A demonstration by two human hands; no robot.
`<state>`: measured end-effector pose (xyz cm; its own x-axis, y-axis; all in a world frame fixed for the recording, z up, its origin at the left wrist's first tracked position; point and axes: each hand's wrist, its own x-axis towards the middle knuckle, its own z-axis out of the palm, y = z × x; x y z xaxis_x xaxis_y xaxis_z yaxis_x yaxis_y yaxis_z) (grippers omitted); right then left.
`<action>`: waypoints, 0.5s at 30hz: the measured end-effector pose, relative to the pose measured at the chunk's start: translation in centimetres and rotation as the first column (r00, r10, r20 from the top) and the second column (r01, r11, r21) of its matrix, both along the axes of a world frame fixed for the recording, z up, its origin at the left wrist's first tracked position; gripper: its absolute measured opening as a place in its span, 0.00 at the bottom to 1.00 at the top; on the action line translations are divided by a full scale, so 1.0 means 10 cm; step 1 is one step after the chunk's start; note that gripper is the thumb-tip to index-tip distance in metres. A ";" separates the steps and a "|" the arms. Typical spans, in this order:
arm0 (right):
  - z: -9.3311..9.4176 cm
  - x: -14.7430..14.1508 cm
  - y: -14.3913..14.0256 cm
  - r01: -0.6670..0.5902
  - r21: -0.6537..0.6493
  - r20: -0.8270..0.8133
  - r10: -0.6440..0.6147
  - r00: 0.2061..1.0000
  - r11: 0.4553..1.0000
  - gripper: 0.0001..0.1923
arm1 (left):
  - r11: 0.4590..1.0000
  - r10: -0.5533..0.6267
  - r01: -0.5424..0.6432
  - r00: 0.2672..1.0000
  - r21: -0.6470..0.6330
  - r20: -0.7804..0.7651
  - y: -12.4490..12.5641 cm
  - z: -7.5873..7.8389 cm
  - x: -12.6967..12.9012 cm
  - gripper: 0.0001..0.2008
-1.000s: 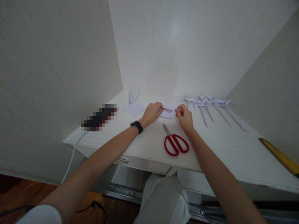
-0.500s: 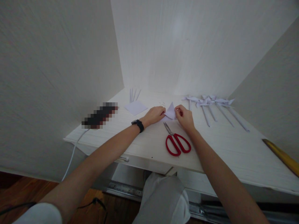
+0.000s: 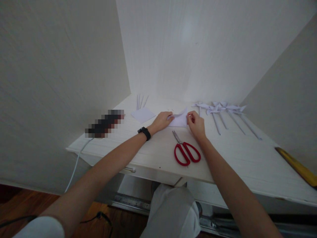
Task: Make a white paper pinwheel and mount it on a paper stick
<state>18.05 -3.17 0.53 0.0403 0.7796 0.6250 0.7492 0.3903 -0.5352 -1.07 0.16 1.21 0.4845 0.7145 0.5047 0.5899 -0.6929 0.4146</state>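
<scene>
Since the earlier frame, the folded white paper piece [image 3: 178, 120] has opened from a small upright triangle into a wider, flatter shape spread between both hands. It lies on the white desk [image 3: 237, 155], just beyond the red-handled scissors [image 3: 185, 150]. The left hand [image 3: 162, 121] pinches the paper's left edge between its fingertips, and the right hand [image 3: 195, 124] is closed on the right corner. A black watch [image 3: 144, 133] sits on the left wrist.

No container shows on the desk. One pair of scissors lies shut, blades pointing toward the paper. One flat paper square [image 3: 143, 114] lies left of the hands, with about three thin paper sticks [image 3: 140, 101] behind it. To the right lies a row of finished paper pinwheels [image 3: 223, 110], about four, though their overlapping heads make the count unsure. One yellow ruler [image 3: 296, 166] lies at the far right edge.
</scene>
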 end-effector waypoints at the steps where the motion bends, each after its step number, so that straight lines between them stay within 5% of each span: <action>1: 0.00 0.00 0.00 -0.012 -0.002 -0.006 0.012 1.000 1.000 0.08 | 1.000 0.004 -0.003 1.000 -0.029 0.023 0.00 0.01 -0.01 0.13; 6: 0.00 -0.01 -0.01 -0.034 0.000 -0.040 0.034 0.999 0.999 0.08 | 0.987 -0.048 0.070 0.987 -0.143 0.152 0.02 0.02 -0.04 0.15; 15: 0.00 -0.03 -0.01 -0.083 -0.047 0.041 0.085 0.996 0.995 0.08 | 0.963 -0.155 0.219 0.928 -0.159 0.339 0.07 -0.03 -0.03 0.13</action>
<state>17.79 -3.25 0.55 -0.0528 0.8067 0.5886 0.7375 0.4289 -0.5216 -1.36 0.87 0.88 0.4537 0.7244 0.5190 0.2700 -0.6668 0.6946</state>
